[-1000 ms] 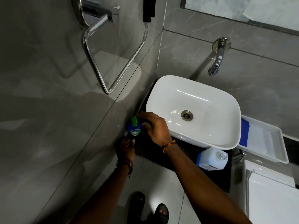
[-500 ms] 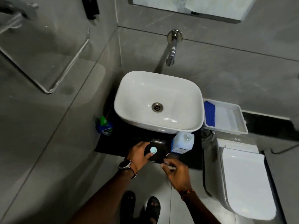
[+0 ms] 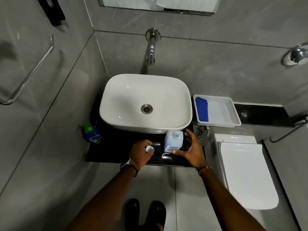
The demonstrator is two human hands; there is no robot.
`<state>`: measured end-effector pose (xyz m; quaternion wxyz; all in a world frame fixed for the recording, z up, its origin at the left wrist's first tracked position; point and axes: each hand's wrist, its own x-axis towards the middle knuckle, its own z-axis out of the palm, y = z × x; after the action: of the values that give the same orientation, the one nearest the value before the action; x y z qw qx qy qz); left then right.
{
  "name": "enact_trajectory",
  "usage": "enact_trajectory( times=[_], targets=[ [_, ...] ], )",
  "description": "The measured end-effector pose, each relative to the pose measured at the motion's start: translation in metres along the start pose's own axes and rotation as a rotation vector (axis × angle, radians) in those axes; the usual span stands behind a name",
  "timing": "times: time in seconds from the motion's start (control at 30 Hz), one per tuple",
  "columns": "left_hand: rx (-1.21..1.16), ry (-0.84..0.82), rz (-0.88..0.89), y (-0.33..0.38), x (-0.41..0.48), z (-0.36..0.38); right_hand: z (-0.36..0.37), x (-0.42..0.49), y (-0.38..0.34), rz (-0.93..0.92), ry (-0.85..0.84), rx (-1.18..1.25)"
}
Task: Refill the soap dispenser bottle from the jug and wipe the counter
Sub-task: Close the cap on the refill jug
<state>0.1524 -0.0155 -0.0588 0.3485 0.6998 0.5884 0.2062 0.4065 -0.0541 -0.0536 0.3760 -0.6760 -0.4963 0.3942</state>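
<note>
Head view: left hand (image 3: 140, 155) pinches a half-hidden pale cap (image 3: 149, 148); right hand (image 3: 194, 150) spreads open beside jug (image 3: 173, 141).

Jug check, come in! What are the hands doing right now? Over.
Left hand pinches pale cap. Right hand open, spread round jug, no grip yet. Jug upright on counter, mouth open. Soap bottle far left, nothing between.

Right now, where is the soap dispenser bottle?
In the head view, the soap dispenser bottle is at the left end of the black counter, by the wall, left of the white basin.
</note>
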Motion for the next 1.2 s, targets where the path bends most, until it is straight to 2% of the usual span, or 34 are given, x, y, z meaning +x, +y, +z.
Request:
enact_trajectory(
  times=[0.1, 0.17, 0.33, 0.57, 0.77, 1.0, 1.2],
  targets=[
    [-0.04, -0.055, 0.167, 0.015, 0.003, -0.012, 0.002, 0.005, -0.008, -0.033, -0.05, 0.015],
    [-0.059, -0.034, 0.222, 0.026, 0.006, -0.021, 0.003, 0.006, -0.011, -0.031, -0.081, 0.013],
    [-0.34, 0.093, 0.108, 0.052, 0.018, -0.04, 0.006, 0.008, -0.021, -0.032, -0.109, -0.005],
    [-0.444, 0.095, 0.15, 0.086, 0.029, -0.03, 0.006, 0.007, -0.024, -0.035, -0.121, -0.001],
    [-0.377, 0.061, 0.171, 0.1, 0.026, -0.004, 0.007, 0.006, -0.025, -0.052, -0.12, -0.024],
    [-0.157, 0.064, 0.256, 0.105, 0.022, -0.001, 0.009, 0.006, -0.027, -0.101, -0.15, -0.058],
    [-0.149, 0.113, 0.195, 0.106, 0.021, -0.001, 0.011, 0.005, -0.029, -0.117, -0.156, -0.074]
  ],
)
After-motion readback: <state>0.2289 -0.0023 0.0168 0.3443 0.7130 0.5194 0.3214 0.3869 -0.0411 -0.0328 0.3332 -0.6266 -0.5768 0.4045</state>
